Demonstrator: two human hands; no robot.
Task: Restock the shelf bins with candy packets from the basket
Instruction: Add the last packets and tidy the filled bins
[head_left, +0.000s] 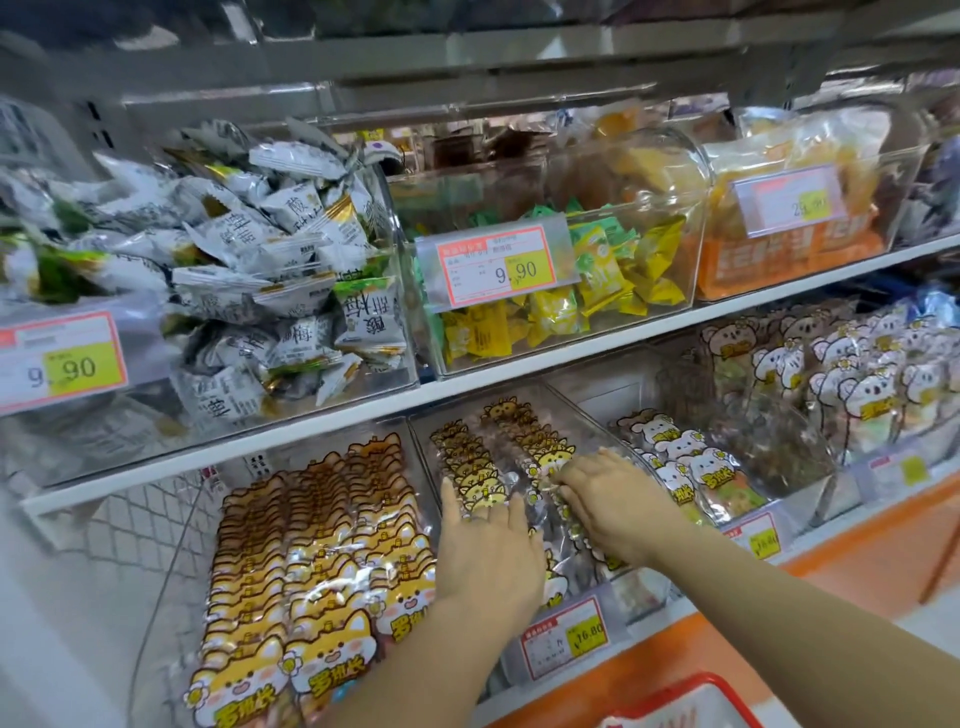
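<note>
The left hand (488, 551) lies flat, fingers straight, pressing the tops of the candy packets (483, 467) in the middle bin (582, 415) of the lower shelf. The right hand (613, 493) just beside it lays its fingers across the same packets; whether they pinch 1 I cannot tell. The packet rows run front to back under both hands, and the red basket (691, 686) sits low, nearer the right hand.

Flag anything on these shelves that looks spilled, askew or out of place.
The white wrapped candies seem to heap above the rim of their clear plastic bin on the upper shelf, left, in a loose jumble. Nothing lies spilled. The orange cat-shaped packets below lie in tidy rows.
</note>
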